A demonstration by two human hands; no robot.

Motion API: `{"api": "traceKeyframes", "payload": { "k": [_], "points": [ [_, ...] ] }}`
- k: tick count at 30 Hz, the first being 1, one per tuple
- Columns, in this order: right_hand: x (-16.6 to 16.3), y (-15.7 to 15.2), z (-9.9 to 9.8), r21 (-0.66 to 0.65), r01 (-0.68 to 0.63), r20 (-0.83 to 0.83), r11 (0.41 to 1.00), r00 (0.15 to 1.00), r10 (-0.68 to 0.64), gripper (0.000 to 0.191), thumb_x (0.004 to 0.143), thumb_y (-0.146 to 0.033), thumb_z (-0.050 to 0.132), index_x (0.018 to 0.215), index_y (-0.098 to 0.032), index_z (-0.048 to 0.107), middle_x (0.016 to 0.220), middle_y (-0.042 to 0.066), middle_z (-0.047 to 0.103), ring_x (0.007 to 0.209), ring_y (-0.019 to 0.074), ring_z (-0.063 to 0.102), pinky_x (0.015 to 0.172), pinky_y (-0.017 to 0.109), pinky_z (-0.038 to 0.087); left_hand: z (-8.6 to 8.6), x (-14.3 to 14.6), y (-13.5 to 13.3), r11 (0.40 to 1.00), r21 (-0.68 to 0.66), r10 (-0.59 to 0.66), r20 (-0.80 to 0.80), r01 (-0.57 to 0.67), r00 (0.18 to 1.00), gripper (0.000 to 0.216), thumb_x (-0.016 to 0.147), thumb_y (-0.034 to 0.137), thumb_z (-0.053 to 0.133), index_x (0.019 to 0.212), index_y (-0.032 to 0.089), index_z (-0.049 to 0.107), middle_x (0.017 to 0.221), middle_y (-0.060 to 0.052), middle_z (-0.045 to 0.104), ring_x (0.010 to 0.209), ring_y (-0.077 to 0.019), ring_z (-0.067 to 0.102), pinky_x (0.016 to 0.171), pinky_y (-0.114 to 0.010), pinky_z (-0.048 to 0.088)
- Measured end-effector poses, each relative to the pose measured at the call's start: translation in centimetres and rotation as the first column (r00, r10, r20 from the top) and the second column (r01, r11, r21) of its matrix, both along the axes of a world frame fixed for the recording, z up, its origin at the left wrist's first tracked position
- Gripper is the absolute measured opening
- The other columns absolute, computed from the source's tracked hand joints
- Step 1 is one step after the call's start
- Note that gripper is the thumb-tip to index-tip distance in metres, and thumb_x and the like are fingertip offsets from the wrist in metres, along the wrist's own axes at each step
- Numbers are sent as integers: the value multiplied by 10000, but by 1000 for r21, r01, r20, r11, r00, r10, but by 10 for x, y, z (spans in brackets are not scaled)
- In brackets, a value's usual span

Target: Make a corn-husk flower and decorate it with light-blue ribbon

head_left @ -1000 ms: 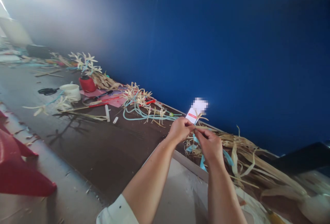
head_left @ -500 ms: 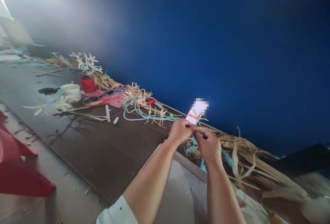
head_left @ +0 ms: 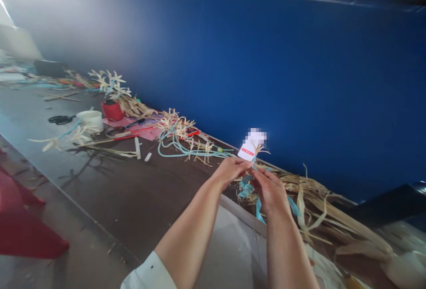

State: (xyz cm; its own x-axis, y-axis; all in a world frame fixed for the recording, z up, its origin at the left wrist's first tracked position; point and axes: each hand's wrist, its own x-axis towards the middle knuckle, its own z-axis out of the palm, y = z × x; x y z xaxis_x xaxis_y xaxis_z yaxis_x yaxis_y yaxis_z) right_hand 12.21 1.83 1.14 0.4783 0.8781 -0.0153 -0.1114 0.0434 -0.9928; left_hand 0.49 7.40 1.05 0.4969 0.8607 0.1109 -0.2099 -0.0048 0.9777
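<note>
Above the table's far edge, a small pale husk flower stands upright on a light blue stem. My left hand comes in from the left, its thumb and fingers pinched at the stem just below the petals. From the right, my right hand is also closed at the same stem, fingertips almost touching the left ones. The fingers hide the lower stem. Light blue strips hang or lie beneath and beside the right hand. Behind the flower is a white phone-like screen with a red band, partly pixelated.
Dried husks pile up on the right. Leftward on the dark table lie finished-looking husk flowers with blue stems, a red thread spool, a white cup and black scissors. A blue partition rises behind.
The flower head now shows more fully and upright above my fingers. Both hands have shifted only slightly, still pinching together at the stem. The camera view has moved a little.
</note>
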Motion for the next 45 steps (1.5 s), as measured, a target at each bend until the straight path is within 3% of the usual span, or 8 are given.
{"api": "traceKeyframes", "payload": {
  "k": [4,8,11,17,24,32,42,45],
  "points": [
    [3,0,-2,-11,3,130,1000,991,-2,439,542,-422,739,879,-145,689,697,41,659,589,160,578,545,265,448,-2,1,2,999,24,29,-32,-28,999,330,667,387,640,855,119,685,683,-24,612,592,-89,490,606,-230,401],
    [5,-1,-4,-16,-25,283,1000,959,29,467,602,-483,682,925,-145,688,735,52,669,642,178,597,570,272,453,2,0,2,975,181,147,-87,-130,985,248,697,337,617,804,126,688,842,-50,652,735,-124,560,701,-242,427],
    [6,-3,0,-3,-47,302,999,952,45,432,625,-478,670,924,-167,691,799,46,676,710,183,607,629,278,460,7,-2,0,937,297,231,-130,-184,964,210,726,317,586,755,135,687,841,-42,649,753,-125,568,720,-240,426],
    [6,-6,11,-11,66,543,998,838,-50,388,624,-474,663,872,-180,714,809,49,690,799,231,614,731,330,445,9,-3,-3,895,398,310,-229,-202,923,219,757,328,547,738,156,682,798,-19,650,727,-122,564,712,-241,416],
    [8,-6,10,22,92,556,996,826,-88,388,630,-474,665,879,-180,711,793,47,684,721,210,597,697,321,441,6,-2,-1,844,496,380,-291,-202,878,239,778,342,516,724,169,672,810,-28,645,748,-132,559,697,-231,405],
    [0,-7,13,32,143,469,989,872,-142,462,606,-535,657,856,-150,710,632,25,637,556,153,527,514,262,393,8,-2,-4,822,537,392,-290,-190,873,266,794,341,495,686,161,658,803,-30,632,727,-126,549,686,-226,403],
    [5,-11,18,15,174,694,985,707,-135,348,661,-493,612,828,-205,716,800,43,688,769,230,597,709,315,413,11,-1,-7,799,572,427,-323,-185,845,258,793,335,496,708,160,666,811,-37,624,715,-129,544,640,-221,385],
    [5,-11,18,49,151,684,987,715,-143,337,667,-481,608,827,-204,715,809,44,691,799,236,601,733,318,413,11,-1,-7,794,579,436,-333,-183,836,262,796,331,488,704,162,665,816,-38,621,721,-130,541,632,-219,384]
  ]
}}
